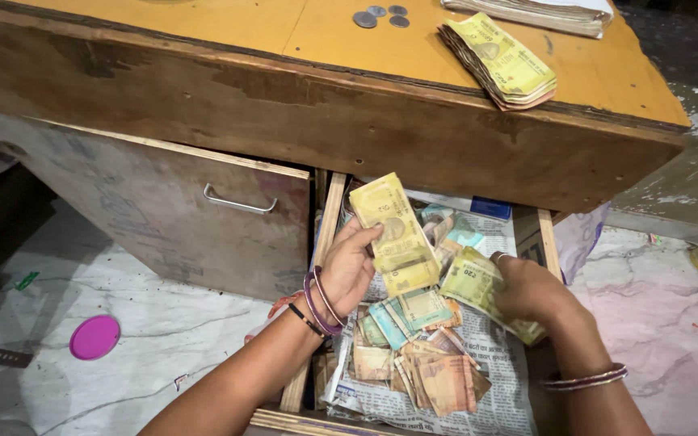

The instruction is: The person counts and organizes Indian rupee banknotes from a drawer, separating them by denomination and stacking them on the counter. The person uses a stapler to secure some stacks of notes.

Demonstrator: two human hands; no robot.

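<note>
- Yellow banknotes [395,234] stand fanned over the open drawer [329,226]; my left hand [349,266] pinches them.
- My right hand [531,289] has its fingers closed on another yellow-green note bundle [478,282].
- Loose mixed notes [422,355] lie on newspaper [494,387] below.

A single head-worn camera looks steeply down from close above into the open drawer [446,355], with the counter [284,32] top across the far edge.

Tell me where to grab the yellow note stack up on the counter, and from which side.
Pinch the yellow note stack at its near short end, coming from the counter front edge. That end lies closest to the edge and nothing stands around it; both hands are busy in the drawer.
</note>
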